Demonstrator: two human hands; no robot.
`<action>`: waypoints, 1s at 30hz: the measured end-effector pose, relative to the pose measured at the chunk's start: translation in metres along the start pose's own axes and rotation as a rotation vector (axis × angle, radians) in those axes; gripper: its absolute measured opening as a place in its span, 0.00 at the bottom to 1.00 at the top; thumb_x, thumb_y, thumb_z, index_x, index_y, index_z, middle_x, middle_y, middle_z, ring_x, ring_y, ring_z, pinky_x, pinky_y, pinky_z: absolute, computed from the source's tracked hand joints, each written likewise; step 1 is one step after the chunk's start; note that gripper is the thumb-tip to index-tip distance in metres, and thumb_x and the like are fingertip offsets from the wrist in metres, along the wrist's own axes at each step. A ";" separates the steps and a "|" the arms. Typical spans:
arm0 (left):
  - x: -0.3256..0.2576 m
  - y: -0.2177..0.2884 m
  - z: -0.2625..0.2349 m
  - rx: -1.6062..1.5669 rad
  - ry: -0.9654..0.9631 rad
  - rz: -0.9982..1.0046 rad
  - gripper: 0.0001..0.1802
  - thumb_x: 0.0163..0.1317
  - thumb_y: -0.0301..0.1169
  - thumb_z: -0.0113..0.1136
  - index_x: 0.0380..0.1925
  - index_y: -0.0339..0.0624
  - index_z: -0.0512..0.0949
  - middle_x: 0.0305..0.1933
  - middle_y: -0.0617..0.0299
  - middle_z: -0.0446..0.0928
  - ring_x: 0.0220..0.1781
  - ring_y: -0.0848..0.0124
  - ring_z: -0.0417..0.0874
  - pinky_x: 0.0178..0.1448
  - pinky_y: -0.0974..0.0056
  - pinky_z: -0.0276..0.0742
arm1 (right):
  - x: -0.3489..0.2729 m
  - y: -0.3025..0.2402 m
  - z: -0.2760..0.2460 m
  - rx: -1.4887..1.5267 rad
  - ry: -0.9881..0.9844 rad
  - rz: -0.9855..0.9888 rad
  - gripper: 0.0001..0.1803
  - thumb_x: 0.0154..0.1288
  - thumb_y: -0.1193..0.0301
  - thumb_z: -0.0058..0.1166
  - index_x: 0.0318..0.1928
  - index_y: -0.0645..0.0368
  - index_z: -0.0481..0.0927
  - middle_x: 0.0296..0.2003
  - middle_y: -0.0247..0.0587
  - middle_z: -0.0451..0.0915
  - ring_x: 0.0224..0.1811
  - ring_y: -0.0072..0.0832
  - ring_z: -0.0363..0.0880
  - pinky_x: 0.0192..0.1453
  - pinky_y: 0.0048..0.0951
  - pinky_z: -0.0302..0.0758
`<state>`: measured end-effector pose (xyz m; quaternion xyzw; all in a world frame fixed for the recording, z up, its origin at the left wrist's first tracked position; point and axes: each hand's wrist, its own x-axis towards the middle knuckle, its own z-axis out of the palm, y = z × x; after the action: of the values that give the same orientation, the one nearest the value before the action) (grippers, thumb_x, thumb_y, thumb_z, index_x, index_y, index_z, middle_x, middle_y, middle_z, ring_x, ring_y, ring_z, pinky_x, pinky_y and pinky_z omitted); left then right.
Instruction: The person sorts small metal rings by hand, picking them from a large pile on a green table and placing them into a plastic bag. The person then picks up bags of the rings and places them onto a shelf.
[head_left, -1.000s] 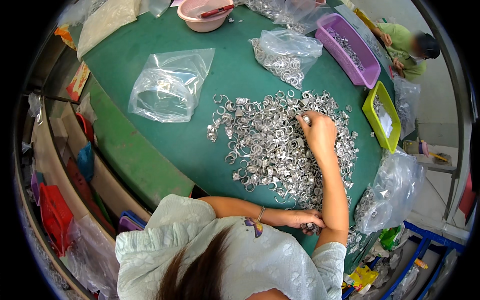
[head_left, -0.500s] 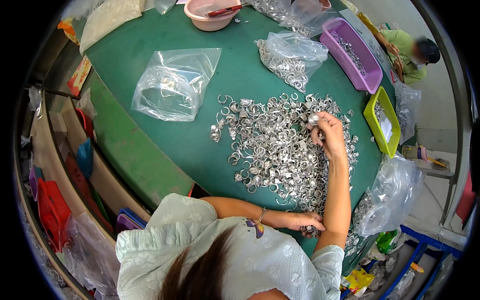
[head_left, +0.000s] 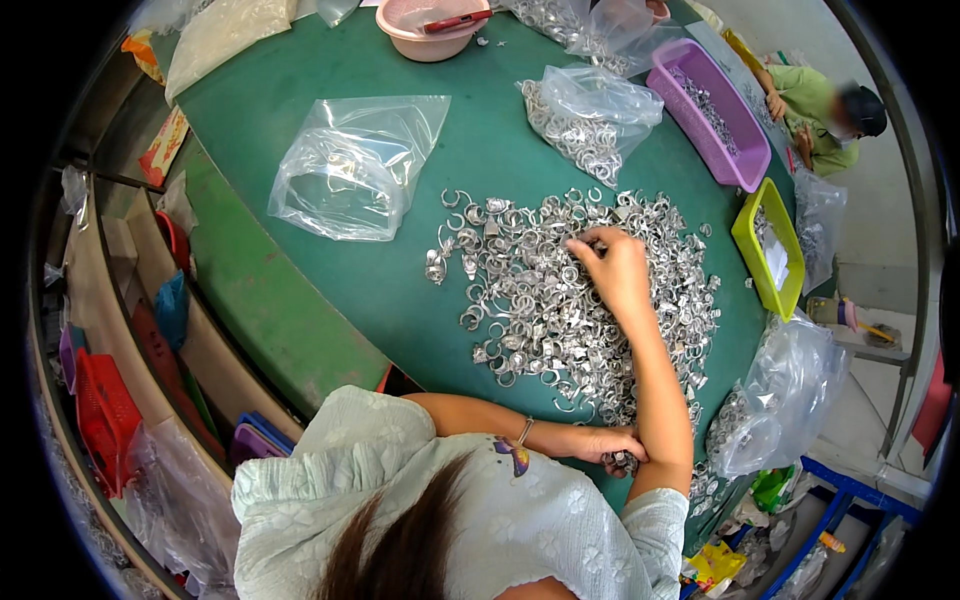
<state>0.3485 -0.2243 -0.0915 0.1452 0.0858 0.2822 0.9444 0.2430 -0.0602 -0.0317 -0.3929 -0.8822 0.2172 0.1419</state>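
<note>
A broad heap of silver-coloured metal rings [head_left: 540, 300] is spread over the green tabletop. Over its upper middle is my right hand [head_left: 618, 268], with fingers bent down and the thumb close to them at the rings. What lies between those fingertips is hidden. My left hand [head_left: 606, 444], below the heap and partly behind my right forearm, is closed around a small cluster of rings [head_left: 622, 461].
An empty-looking clear bag [head_left: 350, 170] lies left of the heap, a bag of rings [head_left: 580, 125] beyond it. Purple basket [head_left: 735, 165], lime basket [head_left: 770, 285] and another bag [head_left: 785, 400] line the right side. A pink bowl [head_left: 425, 45] stands far back; a co-worker [head_left: 815, 110] sits far right.
My right hand has moved left across the heap and lowered to the rings; the shiny ring at its fingertips is no longer visible. My left hand stays in place.
</note>
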 end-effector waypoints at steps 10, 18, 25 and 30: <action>-0.003 0.003 0.003 -0.052 -0.010 -0.015 0.11 0.54 0.34 0.55 0.36 0.42 0.73 0.21 0.65 0.71 0.17 0.76 0.70 0.19 0.71 0.63 | 0.002 -0.006 0.004 -0.071 0.013 -0.181 0.04 0.54 0.71 0.56 0.31 0.56 0.81 0.29 0.43 0.79 0.27 0.42 0.78 0.31 0.39 0.75; 0.004 -0.002 -0.009 -0.116 -0.076 -0.038 0.09 0.55 0.35 0.53 0.31 0.42 0.76 0.23 0.65 0.73 0.18 0.76 0.70 0.20 0.73 0.61 | 0.008 -0.012 0.028 -0.357 -0.001 -0.272 0.07 0.54 0.69 0.58 0.33 0.56 0.78 0.29 0.41 0.73 0.24 0.42 0.77 0.26 0.41 0.72; 0.001 -0.001 -0.006 -0.128 -0.025 -0.055 0.09 0.54 0.35 0.53 0.30 0.43 0.76 0.23 0.65 0.73 0.18 0.76 0.71 0.21 0.73 0.63 | 0.009 -0.010 0.029 -0.250 0.045 -0.211 0.05 0.53 0.71 0.58 0.30 0.57 0.79 0.27 0.42 0.74 0.26 0.41 0.78 0.29 0.39 0.73; 0.000 0.000 -0.005 -0.084 -0.043 -0.050 0.09 0.54 0.35 0.52 0.30 0.43 0.76 0.23 0.65 0.73 0.18 0.75 0.71 0.21 0.73 0.64 | 0.017 0.006 0.018 0.174 0.070 -0.080 0.04 0.53 0.73 0.59 0.29 0.59 0.81 0.29 0.44 0.80 0.29 0.41 0.78 0.34 0.37 0.73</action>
<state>0.3470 -0.2231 -0.0962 0.1094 0.0571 0.2589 0.9580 0.2279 -0.0485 -0.0482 -0.3511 -0.8694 0.2731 0.2148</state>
